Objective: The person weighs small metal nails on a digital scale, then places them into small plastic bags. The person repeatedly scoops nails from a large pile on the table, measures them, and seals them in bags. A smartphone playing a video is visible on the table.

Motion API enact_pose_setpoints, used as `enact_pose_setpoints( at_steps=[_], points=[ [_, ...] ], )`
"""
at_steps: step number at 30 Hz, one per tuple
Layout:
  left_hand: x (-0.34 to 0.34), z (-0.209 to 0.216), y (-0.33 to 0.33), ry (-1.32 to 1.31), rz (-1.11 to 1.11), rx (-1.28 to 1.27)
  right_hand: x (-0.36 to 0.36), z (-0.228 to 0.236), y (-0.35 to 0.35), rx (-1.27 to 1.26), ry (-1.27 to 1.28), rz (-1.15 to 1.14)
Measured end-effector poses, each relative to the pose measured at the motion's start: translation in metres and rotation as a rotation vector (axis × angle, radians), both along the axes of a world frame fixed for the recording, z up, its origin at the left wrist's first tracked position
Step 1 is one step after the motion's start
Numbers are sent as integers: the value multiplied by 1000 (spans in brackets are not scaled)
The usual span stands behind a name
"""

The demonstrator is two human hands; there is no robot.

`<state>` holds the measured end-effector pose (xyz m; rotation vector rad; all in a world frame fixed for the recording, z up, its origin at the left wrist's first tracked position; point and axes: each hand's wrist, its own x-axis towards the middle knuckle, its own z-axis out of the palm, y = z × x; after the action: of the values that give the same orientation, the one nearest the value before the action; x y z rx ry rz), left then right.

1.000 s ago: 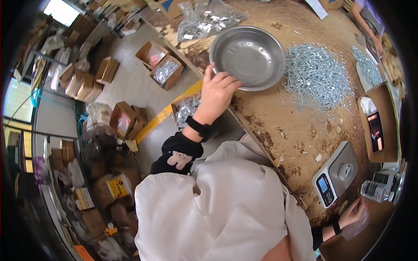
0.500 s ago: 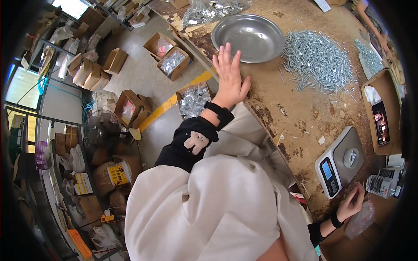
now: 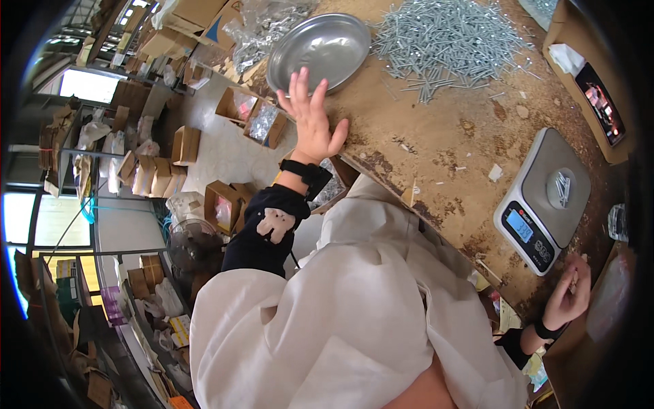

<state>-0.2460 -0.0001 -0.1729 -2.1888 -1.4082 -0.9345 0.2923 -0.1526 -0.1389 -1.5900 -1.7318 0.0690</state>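
My left hand [image 3: 311, 123] is spread with nothing in it, its fingertips over the near rim of a round steel bowl [image 3: 320, 51]; whether they touch is unclear. The bowl looks empty. To its right lies a heap of silver screws [image 3: 449, 41]. Beside the near corner of a digital scale [image 3: 535, 235] is my right hand [image 3: 569, 293], fingers curled in; a small pale bit seems to show between them, too small to name. On the scale's metal plate sits a small round dish [image 3: 555, 178] with several screws [image 3: 563, 189] in it.
A phone [image 3: 599, 102] leans in an open cardboard box [image 3: 569, 31] at the right. Clear plastic bags of parts [image 3: 255, 31] lie beyond the bowl. Boxes [image 3: 269, 129] stand on the floor left of the worn wooden table [image 3: 436, 143]. A fan [image 3: 194, 245] and shelves are further left.
The whole view has shifted, so bowl, heap and scale sit higher in it. My right hand's fingers have curled in more beside the scale. My left hand stays spread at the bowl.
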Motion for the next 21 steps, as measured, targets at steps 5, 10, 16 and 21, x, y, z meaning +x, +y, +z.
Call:
enact_pose_setpoints(
  at_steps=[5,10,16,21],
  points=[
    [0,-6,3,-47,3,63,-3,-3,-12,-5,-125,-65],
    [-2,-8,-6,-45,67,-20,3,13,-16,23,-137,-119],
    [-10,-11,-4,22,102,15,3,28,4,-5,-60,-18],
    [-10,-5,1,92,102,-51,8,24,14,-144,-1,138]
  ],
)
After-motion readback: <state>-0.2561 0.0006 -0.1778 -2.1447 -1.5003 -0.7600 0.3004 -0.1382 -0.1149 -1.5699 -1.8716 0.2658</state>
